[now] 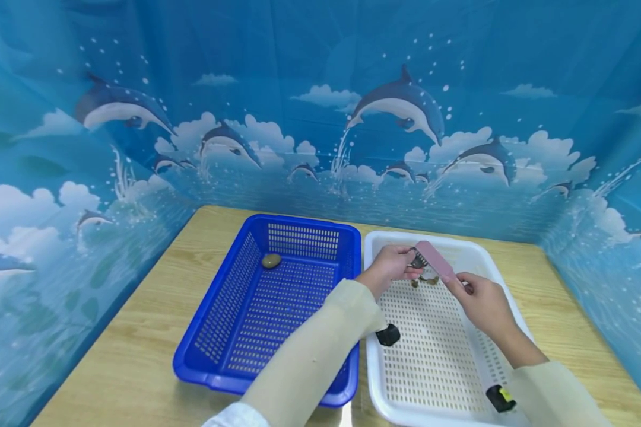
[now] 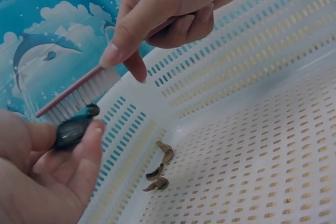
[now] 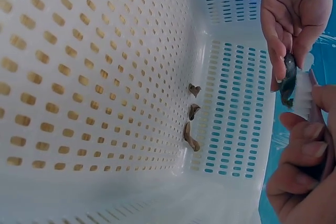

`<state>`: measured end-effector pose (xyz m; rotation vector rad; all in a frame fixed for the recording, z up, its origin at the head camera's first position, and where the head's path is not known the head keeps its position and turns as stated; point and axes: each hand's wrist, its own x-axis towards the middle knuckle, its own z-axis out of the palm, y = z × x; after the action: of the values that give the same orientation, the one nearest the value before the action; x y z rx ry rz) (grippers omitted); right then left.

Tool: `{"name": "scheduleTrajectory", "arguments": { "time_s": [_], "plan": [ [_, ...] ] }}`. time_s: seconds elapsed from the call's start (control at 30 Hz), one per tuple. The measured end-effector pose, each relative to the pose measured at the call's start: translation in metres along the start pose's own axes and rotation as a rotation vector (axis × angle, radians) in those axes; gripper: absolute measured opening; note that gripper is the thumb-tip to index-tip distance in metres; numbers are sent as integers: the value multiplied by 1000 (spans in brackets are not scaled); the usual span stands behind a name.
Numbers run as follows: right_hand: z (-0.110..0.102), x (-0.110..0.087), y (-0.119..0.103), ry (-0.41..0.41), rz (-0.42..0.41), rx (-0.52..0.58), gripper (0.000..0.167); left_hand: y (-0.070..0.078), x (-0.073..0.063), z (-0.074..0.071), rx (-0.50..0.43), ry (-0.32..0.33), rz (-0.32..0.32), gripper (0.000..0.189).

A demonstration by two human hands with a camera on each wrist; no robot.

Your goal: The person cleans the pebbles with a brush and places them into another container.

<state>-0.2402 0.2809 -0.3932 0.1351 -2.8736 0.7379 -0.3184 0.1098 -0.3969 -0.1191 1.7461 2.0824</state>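
Observation:
Above the far end of the white basket [image 1: 432, 362], my left hand [image 1: 395, 265] pinches a small dark, glossy, oval thing [image 2: 72, 131] between thumb and fingers. One end of it has a dark, curled nub; its kind is unclear. My right hand [image 1: 483, 305] grips a pink brush [image 1: 435, 260] by its handle, the thumb lying along the back. White bristles [image 3: 303, 95] meet the dark thing at its nubbed end. Beneath the hands, several brown, curled, shrivelled pieces [image 2: 165, 153] lie on the basket's slotted floor.
A blue basket [image 1: 304, 222] stands left of the white one, with an olive, oval, stone-like thing [image 1: 271, 261] in its far left corner. Both baskets stand on a wooden table [image 1: 155, 314]. A dolphin-printed curtain [image 1: 310, 118] surrounds the table's back and sides.

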Motion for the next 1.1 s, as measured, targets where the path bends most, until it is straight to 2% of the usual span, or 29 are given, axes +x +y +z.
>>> {"name": "scheduleTrajectory", "arguments": {
  "time_s": [0.1, 0.2, 0.47, 0.7, 0.97, 1.1],
  "plan": [
    [0, 0, 0, 4, 16, 0, 55, -1, -1, 0, 38, -57, -25, 36],
    [-1, 1, 1, 5, 25, 3, 54, -1, -1, -1, 81, -86, -31, 37],
    [-1, 1, 1, -17, 87, 12, 58, -1, -1, -1, 117, -110, -22, 32],
    [-2, 2, 2, -45, 117, 8, 61, -2, -2, 0, 119, -86, -10, 32],
    [-1, 2, 3, -84, 123, 11, 64, -2, -5, -1, 130, -15, 71, 27],
    [0, 3, 4, -92, 123, 6, 64, -1, -6, -2, 121, 4, 77, 27]
  ]
}}
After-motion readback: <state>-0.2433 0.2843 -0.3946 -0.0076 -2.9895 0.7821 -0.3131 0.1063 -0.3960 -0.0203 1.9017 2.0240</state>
